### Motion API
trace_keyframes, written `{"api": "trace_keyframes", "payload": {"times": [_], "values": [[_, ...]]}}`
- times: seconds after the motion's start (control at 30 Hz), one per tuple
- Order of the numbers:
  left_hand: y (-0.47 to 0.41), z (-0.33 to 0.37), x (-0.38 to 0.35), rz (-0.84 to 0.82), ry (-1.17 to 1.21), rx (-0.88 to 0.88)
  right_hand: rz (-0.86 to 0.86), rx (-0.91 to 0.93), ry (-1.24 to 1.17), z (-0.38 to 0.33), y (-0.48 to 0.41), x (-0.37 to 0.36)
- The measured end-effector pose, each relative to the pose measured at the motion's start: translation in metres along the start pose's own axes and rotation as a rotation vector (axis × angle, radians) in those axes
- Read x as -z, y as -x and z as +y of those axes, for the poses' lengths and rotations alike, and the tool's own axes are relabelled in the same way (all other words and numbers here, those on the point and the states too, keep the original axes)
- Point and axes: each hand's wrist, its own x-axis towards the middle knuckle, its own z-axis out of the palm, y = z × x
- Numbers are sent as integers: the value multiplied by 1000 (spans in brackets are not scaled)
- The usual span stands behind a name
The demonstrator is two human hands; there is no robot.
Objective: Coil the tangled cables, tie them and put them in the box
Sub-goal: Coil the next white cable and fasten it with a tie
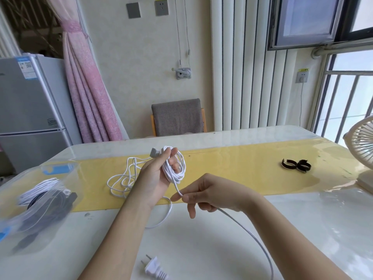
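Observation:
My left hand (155, 176) is raised above the table and grips a coil of white cable (175, 168), with a grey connector (154, 152) sticking out at the top. My right hand (210, 194) pinches the same cable just below the coil. From there the cable runs down to the right and curves back to a white two-pin plug (154, 268) near the front edge. A loose tangle of white cable (123, 180) lies on the yellow strip behind my left wrist. Two black ties (296, 165) lie at the right.
A clear plastic box (38, 197) at the left holds coiled white and dark cables. A white fan (361, 152) stands at the table's right edge. A grey chair (178, 117) sits behind the glossy white table (201, 249). A fridge (28, 110) stands at the far left.

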Motion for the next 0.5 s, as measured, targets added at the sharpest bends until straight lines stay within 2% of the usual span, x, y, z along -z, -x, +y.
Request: {"api": "trace_keyframes", "payload": {"times": [0.33,0.5], "values": [[6,4,-4,-183,82,45,46,-96,11,12,8,25],[12,13,0,-267,40,106,151,-146,3,20,18,42]]}}
